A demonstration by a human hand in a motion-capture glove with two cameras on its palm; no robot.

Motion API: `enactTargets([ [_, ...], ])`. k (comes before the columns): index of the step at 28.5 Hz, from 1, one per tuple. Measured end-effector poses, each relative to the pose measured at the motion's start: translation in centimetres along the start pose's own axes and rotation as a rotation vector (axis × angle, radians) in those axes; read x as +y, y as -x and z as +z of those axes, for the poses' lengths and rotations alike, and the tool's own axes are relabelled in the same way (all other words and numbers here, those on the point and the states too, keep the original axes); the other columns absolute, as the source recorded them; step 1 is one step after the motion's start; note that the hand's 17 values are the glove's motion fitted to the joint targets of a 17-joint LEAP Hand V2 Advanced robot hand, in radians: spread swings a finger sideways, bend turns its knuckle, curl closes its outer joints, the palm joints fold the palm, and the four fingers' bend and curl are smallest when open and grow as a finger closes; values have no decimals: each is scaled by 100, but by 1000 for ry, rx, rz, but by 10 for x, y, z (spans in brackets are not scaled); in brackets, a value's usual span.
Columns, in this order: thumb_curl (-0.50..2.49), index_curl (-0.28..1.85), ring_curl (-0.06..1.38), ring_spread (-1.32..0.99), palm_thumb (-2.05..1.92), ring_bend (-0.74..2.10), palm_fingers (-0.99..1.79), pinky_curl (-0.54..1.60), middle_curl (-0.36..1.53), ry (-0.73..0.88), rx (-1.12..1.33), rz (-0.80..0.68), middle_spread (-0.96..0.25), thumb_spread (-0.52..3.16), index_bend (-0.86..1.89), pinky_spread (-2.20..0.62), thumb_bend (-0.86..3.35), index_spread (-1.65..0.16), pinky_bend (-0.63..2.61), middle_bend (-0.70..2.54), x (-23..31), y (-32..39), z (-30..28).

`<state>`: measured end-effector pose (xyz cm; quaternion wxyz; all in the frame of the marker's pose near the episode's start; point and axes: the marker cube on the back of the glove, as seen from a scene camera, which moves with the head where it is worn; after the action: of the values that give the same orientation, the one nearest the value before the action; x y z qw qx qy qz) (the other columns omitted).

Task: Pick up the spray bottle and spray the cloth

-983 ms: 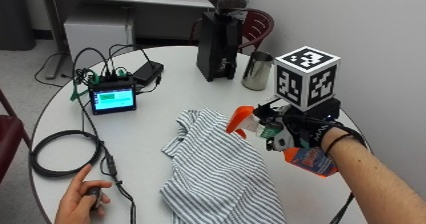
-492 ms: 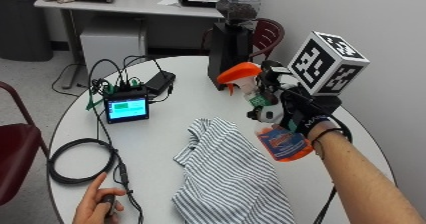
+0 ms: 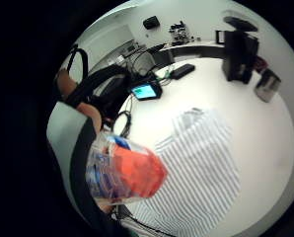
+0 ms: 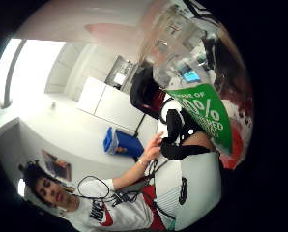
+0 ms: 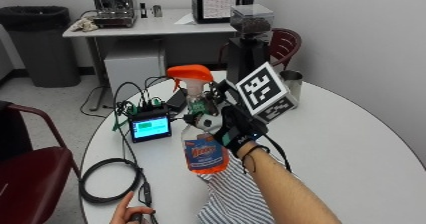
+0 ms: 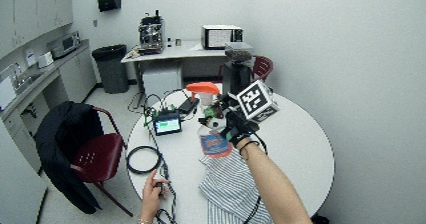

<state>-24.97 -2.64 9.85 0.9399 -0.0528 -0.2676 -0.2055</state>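
One hand (image 5: pixel 229 129): gloved fingers wrapped round spray bottle (image 5: pixel 200 129), lifted above tabletop (image 5: pixel 346 144).
Cloth (image 5: pixel 233 204): at 6 o'clock beneath bottle.
Risk: nozzle faces 9 o'clock; mist could hit screen device (image 5: pixel 150 128).

The outside view looked from the person's side, close above the round table (image 5: pixel 359 149), toward the back counter. The wide outside view sat higher and farther back, facing the same way, sharing that table and the striped cloth (image 6: pixel 229 181). The little-finger palm view looked down at the cloth (image 3: pixel 196 163) and table. The thumb-side palm view faced back toward the person and room.
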Motion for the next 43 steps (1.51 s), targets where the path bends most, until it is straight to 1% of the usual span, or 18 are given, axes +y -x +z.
enactTargets([
  [4,54,31,44,-13,89,60,118,39,48,21,-51,2,-9,88,12,-22,-2,-23,57,35,6,-11,29],
  [9,52,31,44,-13,89,58,115,39,48,1,-110,-4,-9,92,12,-20,-2,-23,54,34,12,-30,51],
  [13,50,31,43,-13,89,57,113,38,47,-13,-119,-13,-10,95,11,-19,-2,-23,53,34,12,-38,54],
  [19,48,31,43,-13,89,55,113,37,47,-60,-216,8,-10,98,11,-17,-2,-24,51,33,11,-43,45],
  [23,47,30,43,-13,89,55,113,37,47,-45,-225,12,-11,98,11,-17,-2,-25,50,33,13,-42,47],
  [25,46,31,42,-13,89,52,108,36,48,-22,-227,8,-11,99,12,-14,-2,-26,46,35,14,-40,48],
  [26,45,28,41,-12,84,46,84,36,47,-12,-230,4,-12,98,5,-7,-5,-27,43,35,14,-39,47],
  [28,43,29,44,-11,79,46,73,39,48,-4,-231,-3,-12,97,4,0,-7,-29,45,36,14,-37,41],
  [32,40,25,41,-10,73,44,72,36,47,-14,-243,-13,-13,97,5,6,-6,-30,43,38,17,-37,22],
  [35,38,22,40,-9,69,45,72,35,47,-31,-271,12,-13,97,4,10,-5,-31,42,39,27,-46,2],
  [38,37,20,40,-9,68,46,72,35,47,-55,-246,68,-13,97,4,12,-4,-32,42,40,46,-72,-25],
  [43,36,19,39,-8,67,48,78,34,47,-87,-124,179,-12,97,7,13,-3,-32,37,44,87,-135,-64],
])
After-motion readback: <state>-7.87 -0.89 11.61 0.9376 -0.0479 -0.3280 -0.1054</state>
